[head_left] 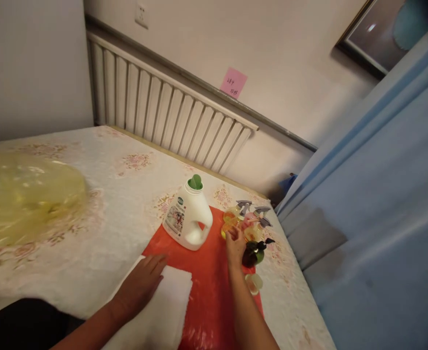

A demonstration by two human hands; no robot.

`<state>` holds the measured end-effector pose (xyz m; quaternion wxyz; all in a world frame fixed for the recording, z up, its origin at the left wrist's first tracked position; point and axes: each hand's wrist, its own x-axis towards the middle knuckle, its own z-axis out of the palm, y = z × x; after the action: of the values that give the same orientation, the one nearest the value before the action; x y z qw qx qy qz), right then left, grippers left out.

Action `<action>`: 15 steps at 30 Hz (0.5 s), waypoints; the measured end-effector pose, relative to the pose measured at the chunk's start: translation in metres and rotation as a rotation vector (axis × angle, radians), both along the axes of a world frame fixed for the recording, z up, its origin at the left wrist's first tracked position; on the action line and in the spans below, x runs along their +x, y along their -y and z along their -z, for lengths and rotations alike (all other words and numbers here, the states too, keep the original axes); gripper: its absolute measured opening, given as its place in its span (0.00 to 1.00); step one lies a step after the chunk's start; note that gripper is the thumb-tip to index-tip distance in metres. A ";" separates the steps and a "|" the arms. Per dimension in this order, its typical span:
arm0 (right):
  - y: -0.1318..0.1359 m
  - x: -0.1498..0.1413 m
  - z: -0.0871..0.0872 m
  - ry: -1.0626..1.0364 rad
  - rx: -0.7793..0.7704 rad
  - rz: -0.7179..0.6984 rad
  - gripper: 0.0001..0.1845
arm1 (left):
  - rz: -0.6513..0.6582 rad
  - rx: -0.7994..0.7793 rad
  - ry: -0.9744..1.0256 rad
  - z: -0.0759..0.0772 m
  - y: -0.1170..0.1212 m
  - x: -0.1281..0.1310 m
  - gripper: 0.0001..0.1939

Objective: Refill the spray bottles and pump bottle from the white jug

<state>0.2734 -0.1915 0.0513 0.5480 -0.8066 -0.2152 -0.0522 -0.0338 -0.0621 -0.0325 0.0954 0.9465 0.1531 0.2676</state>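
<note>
My left hand [144, 278] lies with its fingers stretched out over a folded white cloth or paper stack [175, 291]. My right hand [236, 245] is closed at a small see-through yellow container [230, 227]; its fingertips hide part of it. Around that hand stand several small bottles with grey spray triggers [244, 206]. A dark green bottle with a black pump [252, 253] is just right of my right wrist. Between and beyond my hands, a white jug [188, 216] with a side handle stands upright, a green piece [195, 182] in its mouth.
A red sheet [210, 291] lies under the jug and bottles on a flowered tablecloth [126, 194]. Near the right forearm is a small pale cup [253, 283]. A big yellow plastic bag [27, 194] lies left. A radiator [162, 109] and blue curtain [374, 204] border the table.
</note>
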 end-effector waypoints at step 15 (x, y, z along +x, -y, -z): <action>-0.049 -0.051 -0.029 0.082 -0.170 -0.386 0.10 | -0.115 -0.050 -0.076 -0.017 0.037 -0.016 0.11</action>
<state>0.2220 -0.1422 0.0799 0.4685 -0.7909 -0.3916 0.0395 -0.0497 -0.0989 -0.0158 0.0976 0.9429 0.2174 0.2329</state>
